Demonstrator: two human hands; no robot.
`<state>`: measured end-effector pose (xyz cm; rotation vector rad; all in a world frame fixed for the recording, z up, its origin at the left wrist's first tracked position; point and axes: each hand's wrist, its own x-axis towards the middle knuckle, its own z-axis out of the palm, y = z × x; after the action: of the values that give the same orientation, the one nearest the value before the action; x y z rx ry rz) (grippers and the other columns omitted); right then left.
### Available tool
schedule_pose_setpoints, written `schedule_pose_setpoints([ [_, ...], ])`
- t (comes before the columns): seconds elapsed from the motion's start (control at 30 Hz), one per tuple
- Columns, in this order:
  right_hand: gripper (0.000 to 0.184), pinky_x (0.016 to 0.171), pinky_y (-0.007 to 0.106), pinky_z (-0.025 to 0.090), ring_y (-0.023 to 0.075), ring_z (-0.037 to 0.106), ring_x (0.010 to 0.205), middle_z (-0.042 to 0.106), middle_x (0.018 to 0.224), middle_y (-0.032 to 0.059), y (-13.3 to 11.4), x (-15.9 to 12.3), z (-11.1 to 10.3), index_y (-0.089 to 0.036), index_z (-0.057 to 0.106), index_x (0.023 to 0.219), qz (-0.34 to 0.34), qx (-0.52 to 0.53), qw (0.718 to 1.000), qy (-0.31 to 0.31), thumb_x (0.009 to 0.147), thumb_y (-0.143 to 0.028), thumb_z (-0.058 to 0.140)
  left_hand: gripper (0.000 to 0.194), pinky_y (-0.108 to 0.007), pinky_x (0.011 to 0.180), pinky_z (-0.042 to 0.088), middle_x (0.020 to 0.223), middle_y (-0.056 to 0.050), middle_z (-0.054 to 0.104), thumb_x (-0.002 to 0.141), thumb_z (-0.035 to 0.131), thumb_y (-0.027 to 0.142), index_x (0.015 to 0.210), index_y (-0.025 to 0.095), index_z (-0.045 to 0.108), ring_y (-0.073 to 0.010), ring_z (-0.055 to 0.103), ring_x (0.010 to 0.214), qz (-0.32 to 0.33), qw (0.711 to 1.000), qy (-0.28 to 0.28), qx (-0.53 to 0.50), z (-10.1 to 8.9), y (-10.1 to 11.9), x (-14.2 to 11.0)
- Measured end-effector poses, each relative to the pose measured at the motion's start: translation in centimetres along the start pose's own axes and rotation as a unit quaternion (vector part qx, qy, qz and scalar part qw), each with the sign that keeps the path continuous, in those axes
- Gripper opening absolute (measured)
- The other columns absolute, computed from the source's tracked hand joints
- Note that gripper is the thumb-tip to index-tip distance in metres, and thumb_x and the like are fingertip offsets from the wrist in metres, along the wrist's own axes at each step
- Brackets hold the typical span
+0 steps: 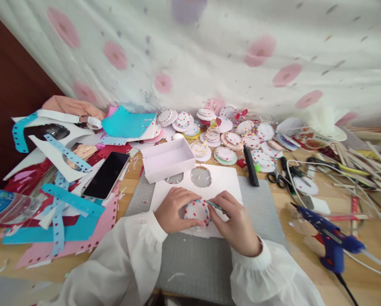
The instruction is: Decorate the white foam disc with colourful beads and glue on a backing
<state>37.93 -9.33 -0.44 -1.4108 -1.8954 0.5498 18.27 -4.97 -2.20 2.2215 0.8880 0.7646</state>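
My left hand curves its thumb and fingers around a small round white paper disc with red and light-blue dots along its rim. From the right, my right hand pinches a slim grey-green tool, apparently tweezers, whose tip meets the disc's edge. Whether a tiny piece sits in that tip is too small to tell. Beneath both hands lies a white paper sheet with round holes cut in it, on a grey cutting mat.
A lidless white box and a black bar-shaped tool stand beyond my hands. Several dotted discs are stacked behind. Paper scraps and a phone lie left; scissors, a blue glue gun and cables lie right.
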Motion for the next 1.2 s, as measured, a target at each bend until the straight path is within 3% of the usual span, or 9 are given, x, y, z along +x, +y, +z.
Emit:
schedule_pose_setpoints([
  [0.5,0.020,0.067,0.028,0.048,0.0163,0.057,0.079,0.057,0.085,0.0049,0.3,0.0,-0.1,-0.021,0.064,0.096,-0.030,-0.018,0.998,-0.047,0.084,-0.012,0.050,0.058,-0.039,0.087,0.040,0.100,-0.007,0.071,0.064,0.070,0.061,0.106,0.021,0.065,-0.0245,0.061,0.094,-0.020,1.000,-0.004,0.009,-0.3,-0.2,0.3],
  [0.73,0.020,0.068,0.029,0.050,0.0168,0.058,0.080,0.058,0.086,0.0056,0.2,0.1,0.1,-0.022,0.064,0.098,-0.015,-0.026,0.998,-0.052,0.086,-0.018,0.050,0.058,-0.039,0.088,0.041,0.100,-0.007,0.071,0.063,0.071,0.060,0.106,0.022,0.065,-0.0246,0.061,0.096,-0.019,1.000,-0.003,-0.008,-0.2,-0.4,0.3],
  [0.93,0.022,0.065,0.028,0.047,0.0154,0.058,0.075,0.059,0.083,0.0051,0.5,0.7,-1.6,-0.021,0.066,0.103,0.027,0.052,0.997,0.041,0.086,-0.027,0.055,0.060,-0.041,0.090,0.040,0.101,-0.008,0.070,0.062,0.073,0.058,0.107,0.020,0.065,-0.0261,0.061,0.097,-0.024,1.000,-0.012,-0.009,-0.5,-0.6,0.4],
  [1.07,0.027,0.060,0.029,0.043,0.0145,0.054,0.066,0.057,0.077,0.0038,0.8,1.6,-3.9,-0.020,0.068,0.094,0.119,0.131,0.973,0.147,0.090,-0.036,0.047,0.082,-0.046,0.097,0.036,0.115,-0.012,0.065,0.055,0.072,0.066,0.122,0.020,0.056,-0.0303,0.056,0.108,-0.020,0.999,-0.015,-0.033,-0.8,-0.9,0.0],
  [1.13,0.035,0.059,0.030,0.042,0.0153,0.053,0.066,0.058,0.079,0.0045,0.8,2.4,-5.1,-0.020,0.068,0.092,0.155,0.177,0.956,0.177,0.092,-0.040,0.040,0.087,-0.046,0.100,0.035,0.123,-0.014,0.060,0.062,0.067,0.067,0.132,0.021,0.046,-0.0308,0.052,0.114,-0.029,0.997,0.005,-0.069,-0.9,-1.0,-0.3],
  [1.2,0.041,0.060,0.031,0.042,0.0175,0.053,0.070,0.060,0.077,0.0057,0.6,3.5,-6.2,-0.020,0.068,0.084,0.178,0.173,0.950,0.190,0.092,-0.043,0.035,0.076,-0.044,0.097,0.038,0.122,-0.013,0.059,0.079,0.054,0.061,0.140,0.022,0.034,-0.0267,0.055,0.109,-0.063,0.989,0.053,-0.121,-1.1,-1.2,-0.6],
])
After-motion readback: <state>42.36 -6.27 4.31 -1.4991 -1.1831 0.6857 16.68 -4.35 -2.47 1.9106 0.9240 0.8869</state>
